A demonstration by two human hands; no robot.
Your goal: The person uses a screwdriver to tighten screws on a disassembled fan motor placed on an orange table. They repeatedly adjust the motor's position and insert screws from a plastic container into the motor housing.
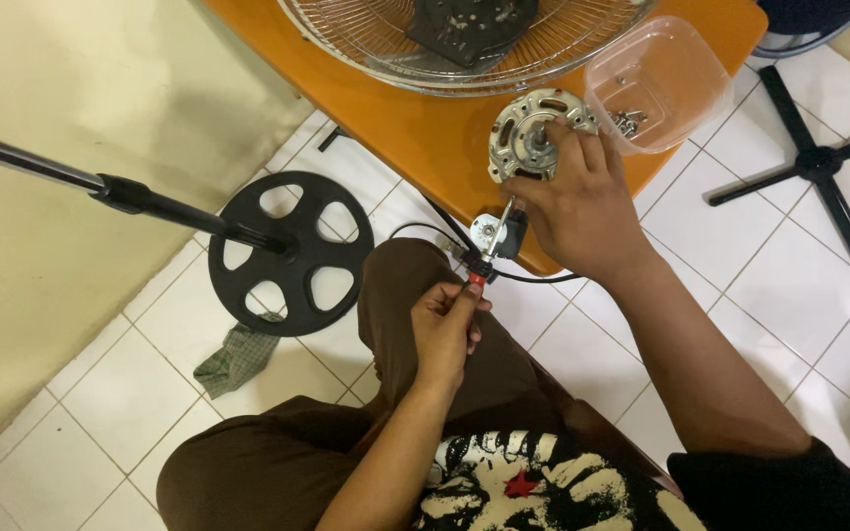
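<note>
Nearest to us, our left hand (445,329) is closed tightly around the red handle of a screwdriver (489,251), whose shaft angles up toward the table edge. Just beyond, our right hand (577,211) curls over a round metal fan motor (523,138) and grips it with bent fingers on the orange table (425,133). Beside the motor sits a clear plastic tub (661,84) holding small screws. Farther back lies a wire fan guard (376,39). On the tiled floor to our left stands a black round base (292,251).
</note>
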